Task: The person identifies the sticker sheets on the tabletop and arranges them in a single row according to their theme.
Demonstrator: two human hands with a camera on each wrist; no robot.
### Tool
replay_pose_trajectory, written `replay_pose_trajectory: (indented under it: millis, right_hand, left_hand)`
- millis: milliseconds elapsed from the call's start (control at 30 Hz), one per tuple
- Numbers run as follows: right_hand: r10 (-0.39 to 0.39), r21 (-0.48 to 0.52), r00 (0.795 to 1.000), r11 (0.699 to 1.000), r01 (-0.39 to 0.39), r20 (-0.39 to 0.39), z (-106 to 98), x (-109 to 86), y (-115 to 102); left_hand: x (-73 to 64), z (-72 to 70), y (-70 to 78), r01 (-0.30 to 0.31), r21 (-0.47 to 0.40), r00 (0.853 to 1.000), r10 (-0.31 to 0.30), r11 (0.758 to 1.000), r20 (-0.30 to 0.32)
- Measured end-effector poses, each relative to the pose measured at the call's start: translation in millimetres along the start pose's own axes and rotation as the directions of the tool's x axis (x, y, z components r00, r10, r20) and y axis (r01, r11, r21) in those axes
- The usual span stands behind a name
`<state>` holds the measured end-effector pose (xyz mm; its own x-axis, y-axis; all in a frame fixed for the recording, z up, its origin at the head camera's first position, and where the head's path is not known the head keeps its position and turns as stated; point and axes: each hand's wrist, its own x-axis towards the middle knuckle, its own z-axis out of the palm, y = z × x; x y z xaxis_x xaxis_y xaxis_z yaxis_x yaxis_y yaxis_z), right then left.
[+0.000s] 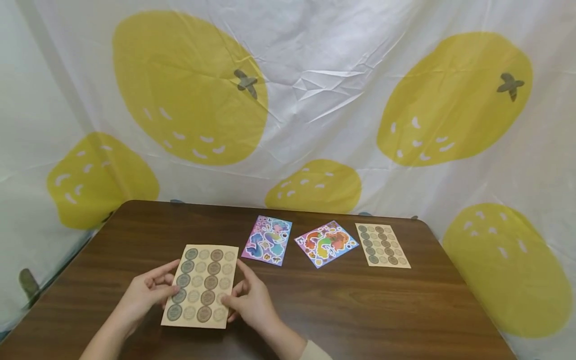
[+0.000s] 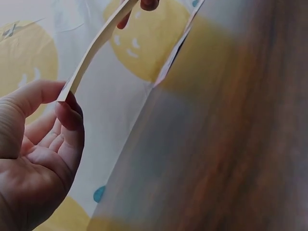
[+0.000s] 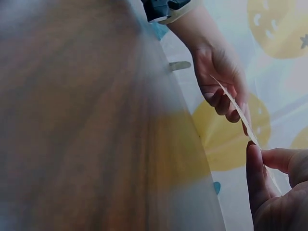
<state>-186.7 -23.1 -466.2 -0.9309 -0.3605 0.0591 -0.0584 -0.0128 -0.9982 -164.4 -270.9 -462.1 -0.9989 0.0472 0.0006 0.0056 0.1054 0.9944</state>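
Both hands hold a tan sticker sheet (image 1: 199, 290) printed with rows of round grey, brown and cream stickers. My left hand (image 1: 145, 296) pinches its left edge, thumb on the front and fingers behind. On the opposite edge my right hand (image 1: 253, 298) pinches it the same way. The sheet (image 2: 91, 50) appears almost edge-on and slightly bowed in the left wrist view, with the left hand (image 2: 41, 139) at its near end. In the right wrist view the right hand (image 3: 279, 187) grips the thin sheet (image 3: 234, 103), and the left hand holds the far part.
Along the back of the brown wooden table (image 1: 360, 310) lie a purple mermaid sticker sheet (image 1: 268, 240), a blue-and-pink sticker sheet (image 1: 327, 244) with an orange-haired figure, and another tan round-sticker sheet (image 1: 382, 245). A white curtain with yellow fruit shapes (image 1: 193, 90) hangs behind.
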Motion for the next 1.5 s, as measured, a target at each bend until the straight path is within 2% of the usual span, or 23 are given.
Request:
replay_pose_trajectory:
  millis: [233, 400, 667, 900, 1033, 1267, 1500]
  right_hand:
    - [0.021, 0.005, 0.999, 1.000, -0.021, 0.037, 2, -9.5, 3]
    - [0.026, -0.016, 0.999, 1.000, -0.026, 0.030, 1, -10.8, 6]
    - [0.090, -0.054, 0.996, 0.995, -0.089, 0.012, 3, -10.1, 10]
    - [0.116, -0.045, 0.993, 0.992, -0.115, 0.004, 7, -9.5, 14]
    - [0.135, -0.038, 0.991, 0.990, -0.135, -0.003, 10, -8.0, 18]
    - [0.153, -0.047, 0.988, 0.987, -0.152, 0.010, 14, -6.8, 25]
    - [0.141, -0.074, 0.990, 0.987, -0.140, 0.008, 19, -7.2, 27]
  left_hand:
    - [-6.6, -2.4, -3.6, 0.024, 0.019, 0.999, -0.025, 1.000, 0.035]
    - [-7.7, -1.8, -6.0, 0.029, 0.048, 0.998, -0.032, 0.998, 0.049]
    - [-7.2, -4.7, -13.1, 0.030, 0.090, 0.997, -0.036, 0.996, 0.069]
    - [-6.5, -9.0, -18.8, 0.063, 0.127, 0.993, -0.075, 0.990, 0.093]
    - [-5.8, -11.0, -21.3, 0.059, 0.126, 0.991, -0.073, 0.990, 0.109]
    - [-6.6, -14.7, -23.1, 0.089, 0.157, 0.990, -0.105, 0.984, 0.096]
    - [-6.7, -17.8, -28.1, 0.064, 0.181, 0.991, -0.084, 0.981, 0.105]
